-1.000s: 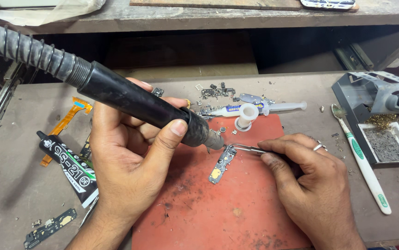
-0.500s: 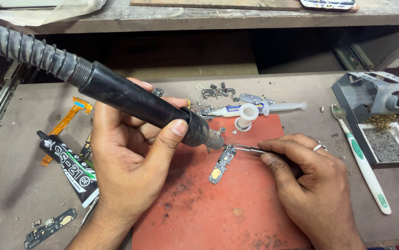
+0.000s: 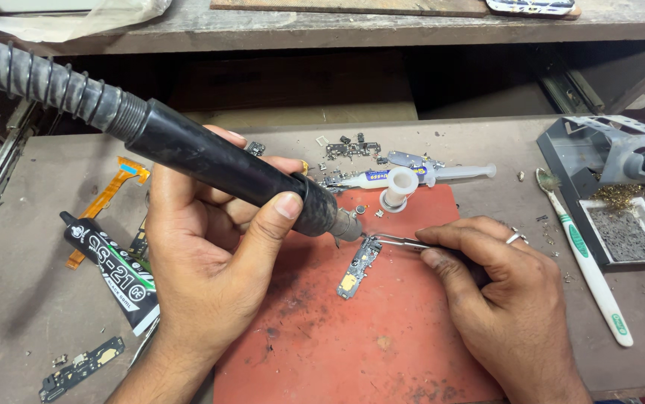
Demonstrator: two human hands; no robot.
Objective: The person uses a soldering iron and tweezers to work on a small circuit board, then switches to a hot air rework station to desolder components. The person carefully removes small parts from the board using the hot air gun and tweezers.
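A small circuit board (image 3: 358, 265) is laid on the red mat (image 3: 382, 337), long axis tilted from lower left to upper right. Its upper end is partly hidden by tweezers (image 3: 397, 241) pinched in the right hand (image 3: 502, 292). A hot-air handpiece (image 3: 217, 161), nozzle just above the board, is gripped by the left hand (image 3: 202, 254) over the desk (image 3: 15, 314)

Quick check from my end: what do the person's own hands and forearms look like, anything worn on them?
Both are bare: no gloves, and no sleeve reaches the visible forearms. The right hand wears a thin silver ring on one finger. The left hand shows no ring, watch or band, and its nails are cut short. No cables or markings on either.
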